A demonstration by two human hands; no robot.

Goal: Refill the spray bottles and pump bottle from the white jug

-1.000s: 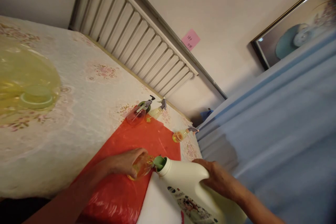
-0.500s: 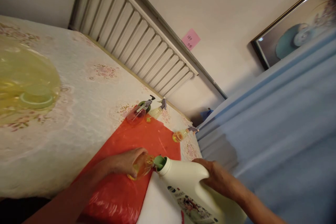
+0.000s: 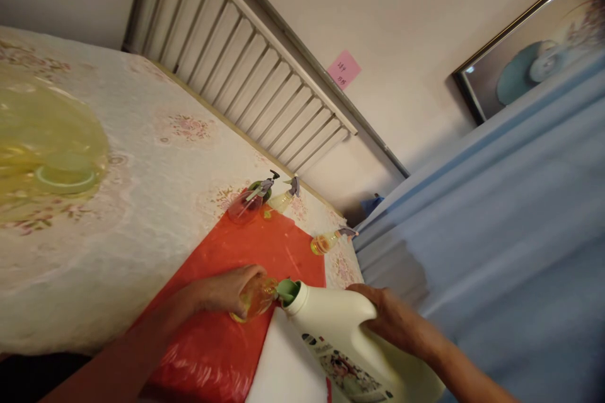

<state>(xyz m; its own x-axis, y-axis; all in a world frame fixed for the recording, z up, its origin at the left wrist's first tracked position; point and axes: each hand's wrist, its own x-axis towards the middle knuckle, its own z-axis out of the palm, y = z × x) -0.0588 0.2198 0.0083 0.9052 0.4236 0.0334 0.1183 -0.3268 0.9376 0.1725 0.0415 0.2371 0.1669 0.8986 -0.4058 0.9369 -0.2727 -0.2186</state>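
My left hand (image 3: 229, 291) is wrapped round a small clear bottle (image 3: 258, 298) of amber tint, tilted with its neck toward the right. My right hand (image 3: 382, 315) grips the handle of a large cream jug (image 3: 340, 321), which is tipped over to the left. The jug's green spout (image 3: 287, 291) meets the bottle's mouth; whether liquid is flowing there is too small to tell. Under the bottle lies a red plastic sheet (image 3: 265, 249). The jug's lower end runs out of view at the bottom.
Spray bottles stand at the sheet's far end: a pinkish one (image 3: 246, 206), a pale one (image 3: 281, 201) and an amber one (image 3: 325, 243). A yellow translucent basin (image 3: 57, 119) sits left on the flowered tablecloth (image 3: 155, 201). A radiator (image 3: 246, 56) and a blue curtain (image 3: 496, 233) border the table.
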